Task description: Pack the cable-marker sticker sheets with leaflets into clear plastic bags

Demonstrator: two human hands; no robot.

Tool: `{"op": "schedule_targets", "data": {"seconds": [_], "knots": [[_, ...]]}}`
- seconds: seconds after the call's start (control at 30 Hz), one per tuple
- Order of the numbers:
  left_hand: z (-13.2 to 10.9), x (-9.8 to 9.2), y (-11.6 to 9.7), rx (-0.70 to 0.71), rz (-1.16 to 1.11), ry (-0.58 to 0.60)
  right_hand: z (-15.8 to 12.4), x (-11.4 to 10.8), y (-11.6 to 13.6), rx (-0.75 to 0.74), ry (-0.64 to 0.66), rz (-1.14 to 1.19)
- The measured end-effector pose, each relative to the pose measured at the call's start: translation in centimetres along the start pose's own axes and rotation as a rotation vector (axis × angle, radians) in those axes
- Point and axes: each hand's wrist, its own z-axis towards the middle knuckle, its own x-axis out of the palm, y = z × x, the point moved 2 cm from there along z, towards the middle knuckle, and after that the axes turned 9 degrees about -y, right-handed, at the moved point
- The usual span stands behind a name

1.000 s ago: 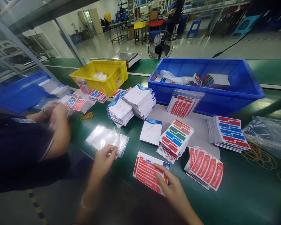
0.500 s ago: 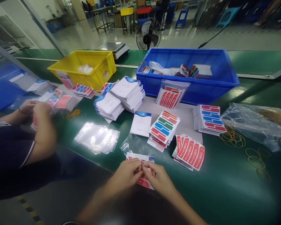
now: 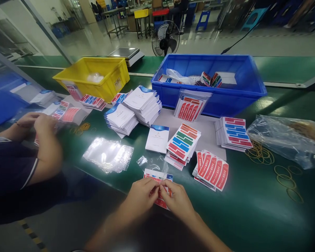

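My left hand (image 3: 144, 192) and my right hand (image 3: 177, 196) meet at the table's near edge, fingertips pinched together. Between them is a clear plastic bag (image 3: 155, 163) with red, blue and orange label sheets (image 3: 161, 203) showing in it; the exact pinch point is hidden by the fingers. Just beyond lie a small pile of white booklets (image 3: 157, 139) and a stack of colourful label sheets (image 3: 183, 141). Red curved label sheets (image 3: 212, 170) lie fanned to the right of my hands. Several empty clear bags (image 3: 109, 154) are on the left.
A blue bin (image 3: 210, 96) and a yellow bin (image 3: 90, 78) stand at the back, with taller booklet stacks (image 3: 141, 105) before them. Rubber bands (image 3: 259, 152) and a large plastic bag (image 3: 280, 134) lie at right. A co-worker's hands (image 3: 38, 122) work at left.
The far end of the plastic bag has shifted and crumpled slightly. My hands stay pinched at nearly the same place.
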Motion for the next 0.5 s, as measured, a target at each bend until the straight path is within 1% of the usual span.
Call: {"op": "schedule_targets", "data": {"seconds": [0.13,0.23,0.33,0.37,0.4,0.43,0.5], "knots": [[-0.3,0.2,-0.1,0.082,0.119,-0.084,0.0,0.2,0.1,-0.040,-0.012,-0.033],[-0.3,0.1,-0.1,0.116,0.196,-0.192,0.1,0.6,0.2,-0.047,-0.027,-0.048],[-0.1,-0.6,0.2,0.078,0.271,-0.337,-0.1,0.9,0.2,-0.043,-0.008,-0.071],[-0.1,-0.9,0.3,0.059,0.287,-0.362,-0.1,0.9,0.1,-0.042,0.001,-0.077],[-0.1,-1.2,0.4,0.052,0.297,-0.357,-0.2,0.8,0.1,-0.041,0.006,-0.079],[-0.1,-1.3,0.3,0.061,0.299,-0.325,-0.2,0.6,0.1,-0.041,0.008,-0.071],[-0.4,-1.4,-0.1,0.124,0.285,-0.207,-0.2,-0.1,0.1,-0.042,-0.007,-0.043]]}}
